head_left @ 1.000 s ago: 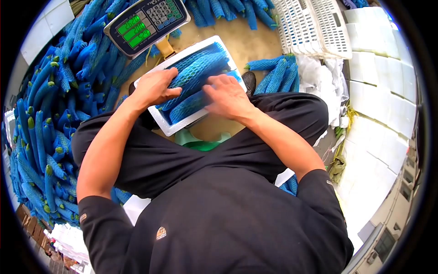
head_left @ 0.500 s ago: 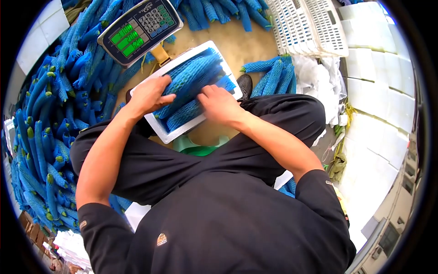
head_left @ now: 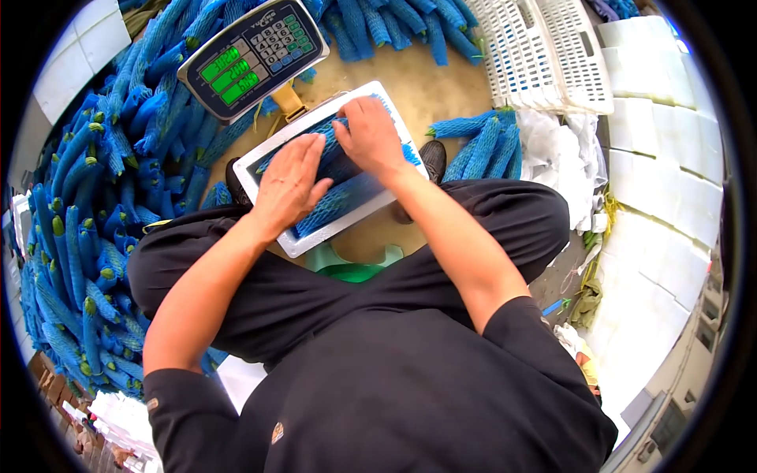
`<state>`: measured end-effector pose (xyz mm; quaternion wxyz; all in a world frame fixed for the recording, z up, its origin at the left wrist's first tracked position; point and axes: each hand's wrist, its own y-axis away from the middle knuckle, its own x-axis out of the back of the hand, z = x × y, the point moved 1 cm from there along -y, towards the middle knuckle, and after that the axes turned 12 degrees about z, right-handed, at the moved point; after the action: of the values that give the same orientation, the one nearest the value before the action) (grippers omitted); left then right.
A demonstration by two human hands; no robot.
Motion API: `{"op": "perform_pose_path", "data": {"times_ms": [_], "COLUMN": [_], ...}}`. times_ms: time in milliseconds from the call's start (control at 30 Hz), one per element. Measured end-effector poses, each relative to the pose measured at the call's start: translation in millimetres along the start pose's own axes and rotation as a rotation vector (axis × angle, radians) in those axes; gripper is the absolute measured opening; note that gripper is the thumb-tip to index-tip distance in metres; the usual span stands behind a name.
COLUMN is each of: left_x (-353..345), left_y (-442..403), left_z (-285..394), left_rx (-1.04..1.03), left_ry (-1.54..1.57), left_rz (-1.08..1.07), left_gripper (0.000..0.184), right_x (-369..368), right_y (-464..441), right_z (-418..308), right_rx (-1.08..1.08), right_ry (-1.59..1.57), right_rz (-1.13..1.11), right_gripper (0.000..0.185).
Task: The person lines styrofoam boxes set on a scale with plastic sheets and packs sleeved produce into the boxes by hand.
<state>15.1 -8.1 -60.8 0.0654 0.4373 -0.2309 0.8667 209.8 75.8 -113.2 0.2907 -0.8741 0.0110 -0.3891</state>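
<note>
My left hand [head_left: 290, 183], thumb spread; right hand [head_left: 371, 135], closure unclear; long blue-mesh-sleeved vegetables [head_left: 330, 206]: likely firm, bruisable; grasp mid-length.

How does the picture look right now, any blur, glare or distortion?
Head view: fisheye bending with black corners; white boxes at right look washed out; the scale's display glows green, its digits smeared; the left hand looks fairly sharp.

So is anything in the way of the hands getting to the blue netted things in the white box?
Nothing that I can see. The white box is open on top, and the left hand and right hand are right at the blue netted things.
</note>
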Motion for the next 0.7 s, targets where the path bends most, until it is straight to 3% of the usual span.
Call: {"op": "perform_pose_path", "data": {"times_ms": [133, 267, 533, 700], "left_x": [-32.4, -53.4, -77.6, -75.3], "left_y": [29.3, 25.6, 32.0, 34.0], "left_z": [15.6, 18.6, 7.5, 2.3], "left_rx": [0.153, 0.281, 0.266, 0.28], "left_ry": [-0.053, -0.141, -0.23, -0.187], "left_rz": [-0.077, -0.004, 0.017, -0.003], "left_gripper": [0.107, 0.108, 0.131, 0.129], "right_x": [-7.2, -20.6, -20.9, 3.4], "right_y": [18.8, 11.2, 10.1, 9.2], "right_z": [3.0, 9.0, 16.6, -3.0], "right_rx": [0.032, -0.012, -0.063, -0.071], "right_ry": [0.001, 0.007, -0.053, 0.033], "right_rz": [0.053, 0.042, -0.007, -0.007], "right_gripper": [0.007, 0.006, 0.009, 0.019]}}
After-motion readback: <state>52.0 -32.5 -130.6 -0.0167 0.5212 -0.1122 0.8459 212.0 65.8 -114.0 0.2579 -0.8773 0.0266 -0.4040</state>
